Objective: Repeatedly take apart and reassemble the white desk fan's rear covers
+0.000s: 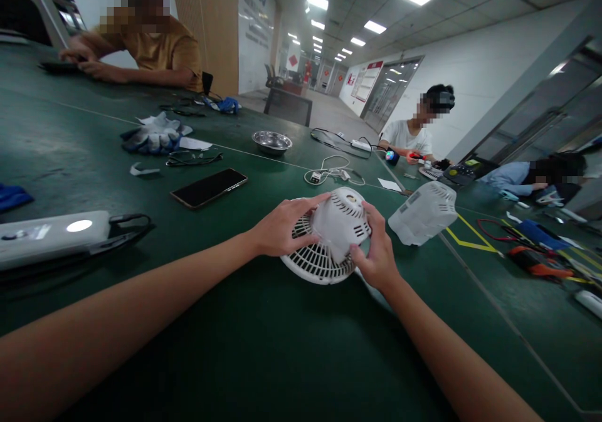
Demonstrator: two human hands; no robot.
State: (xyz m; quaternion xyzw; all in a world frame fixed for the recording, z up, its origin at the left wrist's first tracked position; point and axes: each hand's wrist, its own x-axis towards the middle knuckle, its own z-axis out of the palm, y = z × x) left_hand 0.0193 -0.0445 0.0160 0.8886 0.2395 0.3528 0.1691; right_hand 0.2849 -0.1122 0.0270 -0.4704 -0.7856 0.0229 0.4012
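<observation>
A white fan head [324, 265] lies grille side down on the green table in front of me, its rounded motor housing [341, 224] with vent slots facing up. My left hand [286, 224] grips the housing from the left, thumb low and fingers along its top. From the right, my right hand [379, 249] wraps round the same housing, with its thumb at the near side. Right of the fan stands a separate white plastic shell [423, 214] with slots near its top; neither hand touches it.
To the left lie a black phone [209, 188], a white device [51, 237] and gloves [155, 133]. Beyond the fan are a metal bowl [271, 142] and a white cable [336, 172]. An orange-black tool [538, 263] lies right. Other people sit around the table.
</observation>
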